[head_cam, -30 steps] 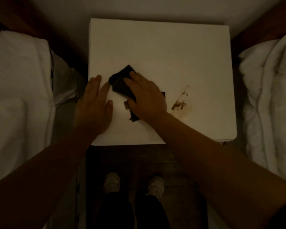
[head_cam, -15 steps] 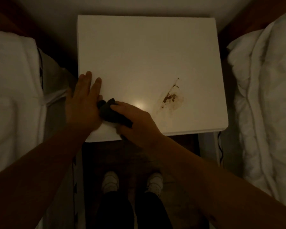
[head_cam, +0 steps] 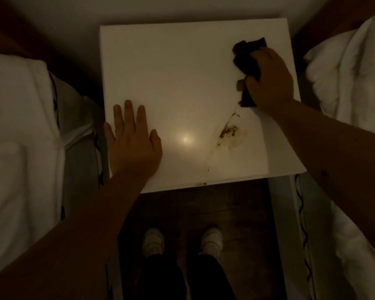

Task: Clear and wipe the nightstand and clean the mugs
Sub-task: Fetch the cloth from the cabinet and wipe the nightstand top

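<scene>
The white nightstand (head_cam: 173,68) fills the middle of the head view, its top bare of objects. A brown dried stain (head_cam: 228,132) marks it near the front right. My right hand (head_cam: 271,80) holds a dark cloth (head_cam: 246,59) against the top at the far right, just beyond the stain. My left hand (head_cam: 132,141) lies flat with fingers spread on the front left corner. No mugs are in sight.
White bedding lies on a bed at the left (head_cam: 20,131) and on another at the right (head_cam: 351,79). A dark cable (head_cam: 301,213) hangs by the right bed. My white shoes (head_cam: 154,241) stand on the dark wooden floor below the nightstand's front edge.
My right hand has swept the cloth from the front left edge across to the far right of the top. My left hand stays flat on the front left corner.
</scene>
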A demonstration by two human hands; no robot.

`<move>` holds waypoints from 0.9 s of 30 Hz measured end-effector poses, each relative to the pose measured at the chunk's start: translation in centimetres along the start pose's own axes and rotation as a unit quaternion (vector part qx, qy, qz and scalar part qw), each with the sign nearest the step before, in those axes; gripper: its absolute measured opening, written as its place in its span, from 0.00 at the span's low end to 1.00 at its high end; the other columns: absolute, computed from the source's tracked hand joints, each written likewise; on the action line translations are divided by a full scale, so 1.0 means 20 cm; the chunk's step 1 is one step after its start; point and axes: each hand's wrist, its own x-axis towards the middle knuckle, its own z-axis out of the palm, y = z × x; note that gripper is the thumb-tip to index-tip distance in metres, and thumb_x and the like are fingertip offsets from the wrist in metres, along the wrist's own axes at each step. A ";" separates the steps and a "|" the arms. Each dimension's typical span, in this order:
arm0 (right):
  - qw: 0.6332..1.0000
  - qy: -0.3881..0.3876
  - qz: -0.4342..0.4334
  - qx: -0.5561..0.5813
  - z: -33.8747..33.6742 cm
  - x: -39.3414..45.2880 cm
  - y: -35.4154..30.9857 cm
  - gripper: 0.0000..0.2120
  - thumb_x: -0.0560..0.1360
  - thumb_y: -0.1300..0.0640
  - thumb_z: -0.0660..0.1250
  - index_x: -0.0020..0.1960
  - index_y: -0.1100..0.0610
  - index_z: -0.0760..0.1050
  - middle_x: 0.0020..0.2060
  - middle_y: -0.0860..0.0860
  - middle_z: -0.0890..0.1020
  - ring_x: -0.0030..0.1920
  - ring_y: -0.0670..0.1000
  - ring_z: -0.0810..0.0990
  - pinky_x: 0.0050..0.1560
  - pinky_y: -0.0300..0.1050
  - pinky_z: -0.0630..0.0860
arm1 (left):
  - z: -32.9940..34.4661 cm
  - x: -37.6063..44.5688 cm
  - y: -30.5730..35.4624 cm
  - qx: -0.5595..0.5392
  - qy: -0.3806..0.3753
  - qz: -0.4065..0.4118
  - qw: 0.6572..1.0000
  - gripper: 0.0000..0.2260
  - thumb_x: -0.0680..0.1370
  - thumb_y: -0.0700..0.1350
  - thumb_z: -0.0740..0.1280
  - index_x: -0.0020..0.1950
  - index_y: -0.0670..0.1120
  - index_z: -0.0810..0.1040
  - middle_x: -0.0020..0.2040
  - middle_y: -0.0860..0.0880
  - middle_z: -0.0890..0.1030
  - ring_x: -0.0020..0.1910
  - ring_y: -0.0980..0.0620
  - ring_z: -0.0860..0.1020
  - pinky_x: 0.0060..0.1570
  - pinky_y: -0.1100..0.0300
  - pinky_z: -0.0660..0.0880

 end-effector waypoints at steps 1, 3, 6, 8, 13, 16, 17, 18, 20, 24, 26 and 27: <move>1.000 -0.006 -0.016 0.012 0.02 -0.03 0.00 0.24 0.77 0.60 0.60 0.72 0.59 0.66 0.70 0.59 0.68 0.69 0.60 0.69 0.70 0.57 0.64 | 0.00 0.00 -0.01 -0.001 0.002 0.002 1.000 0.27 0.80 0.53 0.51 0.78 0.46 0.53 0.79 0.42 0.52 0.77 0.41 0.49 0.73 0.40 0.47; 0.997 -0.019 -0.053 0.052 0.04 -0.13 -0.05 0.23 0.76 0.60 0.62 0.71 0.61 0.67 0.70 0.59 0.69 0.67 0.60 0.72 0.69 0.57 0.66 | 0.01 0.00 -0.02 -0.002 0.004 -0.006 1.000 0.27 0.80 0.54 0.50 0.78 0.47 0.53 0.79 0.42 0.53 0.77 0.41 0.50 0.73 0.40 0.49; 0.994 -0.025 -0.084 0.065 0.10 -0.27 -0.13 0.22 0.75 0.62 0.66 0.69 0.62 0.70 0.69 0.60 0.71 0.68 0.60 0.71 0.69 0.55 0.66 | 0.01 0.00 -0.01 0.001 0.002 -0.008 1.000 0.27 0.80 0.53 0.52 0.78 0.47 0.54 0.79 0.42 0.53 0.77 0.41 0.51 0.73 0.39 0.50; 0.993 -0.031 -0.095 0.065 0.15 -0.39 -0.20 0.23 0.74 0.62 0.68 0.68 0.61 0.72 0.69 0.59 0.72 0.69 0.58 0.69 0.70 0.53 0.64 | 0.00 0.00 -0.01 0.001 0.001 -0.007 1.000 0.27 0.80 0.53 0.52 0.78 0.47 0.54 0.79 0.42 0.54 0.77 0.41 0.51 0.73 0.39 0.50; 0.983 -0.057 -0.130 0.117 0.27 -0.65 -0.44 0.24 0.69 0.64 0.72 0.64 0.60 0.76 0.66 0.59 0.75 0.66 0.59 0.73 0.68 0.52 0.67 | -0.01 0.00 -0.01 -0.001 -0.012 -0.009 1.000 0.27 0.80 0.54 0.50 0.78 0.47 0.52 0.79 0.43 0.51 0.78 0.42 0.49 0.73 0.41 0.47; 0.959 -0.083 -0.116 0.247 0.31 -0.74 -0.55 0.23 0.67 0.68 0.72 0.62 0.62 0.77 0.60 0.56 0.79 0.58 0.52 0.79 0.63 0.47 0.74 | -0.01 0.00 -0.01 0.007 -0.025 -0.008 1.000 0.28 0.81 0.55 0.50 0.79 0.48 0.50 0.79 0.43 0.49 0.78 0.43 0.46 0.74 0.41 0.45; 0.943 -0.099 -0.073 0.309 0.29 -0.75 -0.57 0.23 0.68 0.69 0.71 0.63 0.61 0.77 0.57 0.52 0.80 0.54 0.45 0.80 0.60 0.41 0.76 | -0.01 0.00 -0.01 0.006 -0.028 -0.004 1.000 0.28 0.80 0.55 0.51 0.79 0.48 0.50 0.80 0.43 0.48 0.78 0.43 0.46 0.74 0.41 0.44; 0.933 -0.102 -0.031 0.342 0.27 -0.74 -0.57 0.23 0.68 0.68 0.71 0.63 0.60 0.77 0.54 0.48 0.79 0.51 0.39 0.79 0.57 0.35 0.75 | -0.02 0.00 -0.01 0.004 -0.027 -0.002 1.000 0.29 0.80 0.55 0.51 0.79 0.48 0.50 0.80 0.43 0.48 0.78 0.43 0.46 0.74 0.41 0.44; 0.929 -0.086 0.013 0.361 0.19 -0.70 -0.52 0.24 0.68 0.62 0.70 0.63 0.52 0.76 0.53 0.43 0.78 0.49 0.36 0.78 0.54 0.30 0.74 | -0.01 -0.01 -0.02 0.002 -0.012 -0.005 1.000 0.28 0.80 0.55 0.51 0.79 0.48 0.51 0.79 0.43 0.50 0.78 0.43 0.47 0.74 0.41 0.46; 0.967 0.012 -0.019 0.252 -0.02 -0.58 -0.19 0.23 0.67 0.52 0.66 0.63 0.50 0.75 0.57 0.50 0.79 0.51 0.47 0.82 0.48 0.43 0.80 | 0.02 -0.01 -0.02 0.016 0.001 -0.009 1.000 0.27 0.81 0.55 0.48 0.78 0.49 0.51 0.79 0.44 0.51 0.78 0.43 0.49 0.73 0.42 0.47; 0.996 -0.006 -0.038 0.082 -0.09 -0.54 0.02 0.27 0.71 0.51 0.62 0.69 0.56 0.70 0.67 0.60 0.72 0.64 0.59 0.74 0.61 0.57 0.74 | 0.03 -0.01 -0.02 0.027 0.004 -0.006 1.000 0.27 0.80 0.56 0.47 0.78 0.49 0.51 0.79 0.44 0.51 0.78 0.43 0.49 0.73 0.43 0.46; 0.998 -0.026 -0.048 0.007 -0.09 -0.53 0.11 0.28 0.73 0.50 0.61 0.71 0.56 0.68 0.71 0.60 0.67 0.69 0.61 0.68 0.66 0.61 0.67 | 0.04 0.00 -0.03 0.028 0.007 -0.005 1.000 0.27 0.80 0.56 0.47 0.78 0.49 0.51 0.79 0.43 0.51 0.78 0.43 0.49 0.73 0.43 0.46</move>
